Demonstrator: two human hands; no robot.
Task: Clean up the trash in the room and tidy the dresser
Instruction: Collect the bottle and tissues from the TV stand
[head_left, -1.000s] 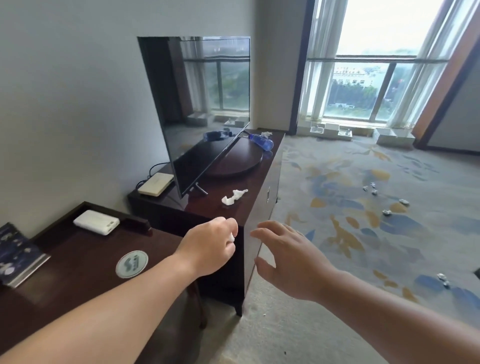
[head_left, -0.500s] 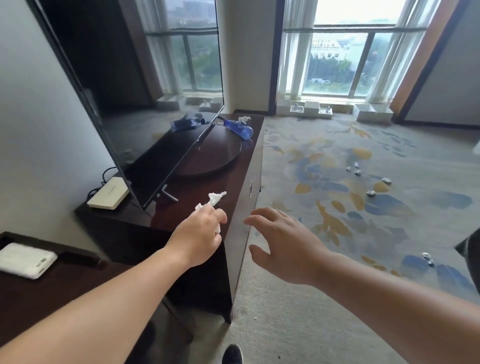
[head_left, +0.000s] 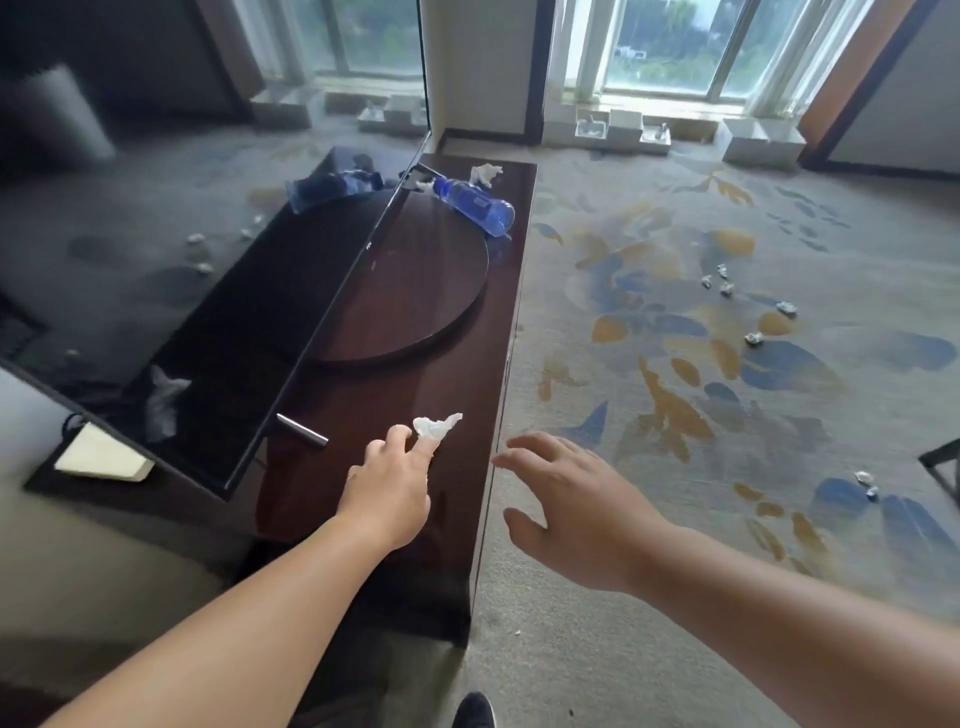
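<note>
A dark wooden dresser (head_left: 470, 374) runs away from me along the left. Near its front lies a crumpled white tissue (head_left: 437, 425). My left hand (head_left: 387, 491) reaches over the dresser top, thumb and forefinger closing on that tissue, and a white scrap shows at the edge of the palm. My right hand (head_left: 566, 501) hovers open, fingers spread, just past the dresser's right edge above the carpet. At the far end a blue plastic bottle (head_left: 475, 206) lies on its side, and a second tissue (head_left: 486, 173) sits behind it.
A flat TV (head_left: 208, 270) stands along the dresser's left side on a round wooden base (head_left: 415, 296), its metal foot (head_left: 302, 430) near my left hand. A white box (head_left: 98, 458) lies behind it. Several paper wads (head_left: 753, 339) dot the patterned carpet.
I have stepped closer to the dresser and the view has tilted down. My left hand has gone forward onto the dresser top and reached the tissue. My right hand stays open beside it.
</note>
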